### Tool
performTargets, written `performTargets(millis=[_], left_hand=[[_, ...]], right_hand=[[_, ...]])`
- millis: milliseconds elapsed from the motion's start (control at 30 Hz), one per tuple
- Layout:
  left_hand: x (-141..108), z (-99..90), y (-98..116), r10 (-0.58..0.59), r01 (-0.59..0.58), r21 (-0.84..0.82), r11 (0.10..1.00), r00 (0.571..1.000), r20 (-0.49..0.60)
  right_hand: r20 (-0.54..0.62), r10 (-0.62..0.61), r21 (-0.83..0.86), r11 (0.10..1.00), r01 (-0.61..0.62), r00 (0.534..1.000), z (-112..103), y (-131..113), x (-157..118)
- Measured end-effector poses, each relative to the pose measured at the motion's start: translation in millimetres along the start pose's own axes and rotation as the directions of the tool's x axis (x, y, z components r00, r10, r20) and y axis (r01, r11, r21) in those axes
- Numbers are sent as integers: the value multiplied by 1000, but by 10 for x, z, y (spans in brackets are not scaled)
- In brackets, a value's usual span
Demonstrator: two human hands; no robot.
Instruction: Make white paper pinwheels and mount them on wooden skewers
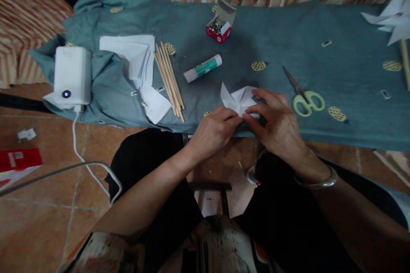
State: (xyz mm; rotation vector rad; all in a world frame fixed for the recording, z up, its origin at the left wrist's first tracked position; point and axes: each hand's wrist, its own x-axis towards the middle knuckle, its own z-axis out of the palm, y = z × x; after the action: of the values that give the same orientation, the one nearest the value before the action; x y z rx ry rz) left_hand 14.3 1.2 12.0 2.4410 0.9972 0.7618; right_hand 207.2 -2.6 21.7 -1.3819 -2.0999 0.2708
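Note:
A white paper pinwheel with folded blades lies at the near edge of the cloth-covered table, between my hands. My left hand pinches its near side with thumb and forefinger. On its right side, the fingers of my right hand are bent around a blade and press near the middle; the fingertips hide part of the paper. A glue stick with a green label lies just beyond. Right of my right hand are scissors with light green handles, their blades pointing away from me.
An open red box of metal pins stands at the back. To the left are several wooden sticks, white paper sheets and a white power bank with a cable. Another pinwheel on a stick is at far right.

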Motion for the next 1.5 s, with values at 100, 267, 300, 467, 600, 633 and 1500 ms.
performTargets(millis=[100,267,300,467,600,633,1500], left_hand=[[4,-2,7,-8,8,-5,1000,1000,4],[10,2,7,-18,18,-4,1000,1000,10],[10,5,5,-20,20,-2,1000,1000,9],[10,18,0,-25,25,2,1000,1000,4],[9,18,3,-28,28,11,1000,1000,1],[9,19,4,-27,27,10,1000,1000,2],[18,2,-9,-27,28,-27,999,1000,15]], right_hand=[[10,6,-15,1000,-6,1000,-6,-6,-1],[6,1,-6,1000,-1,1000,-6,-5,-1],[13,3,-1,1000,-3,1000,-6,-5,-1],[27,22,26,999,-23,999,-1,-6,-8],[18,17,16,1000,-17,1000,2,-10,-8],[14,6,11,1000,-6,1000,2,-10,-6],[59,-74,-94,992,80,995,26,-18,15]])
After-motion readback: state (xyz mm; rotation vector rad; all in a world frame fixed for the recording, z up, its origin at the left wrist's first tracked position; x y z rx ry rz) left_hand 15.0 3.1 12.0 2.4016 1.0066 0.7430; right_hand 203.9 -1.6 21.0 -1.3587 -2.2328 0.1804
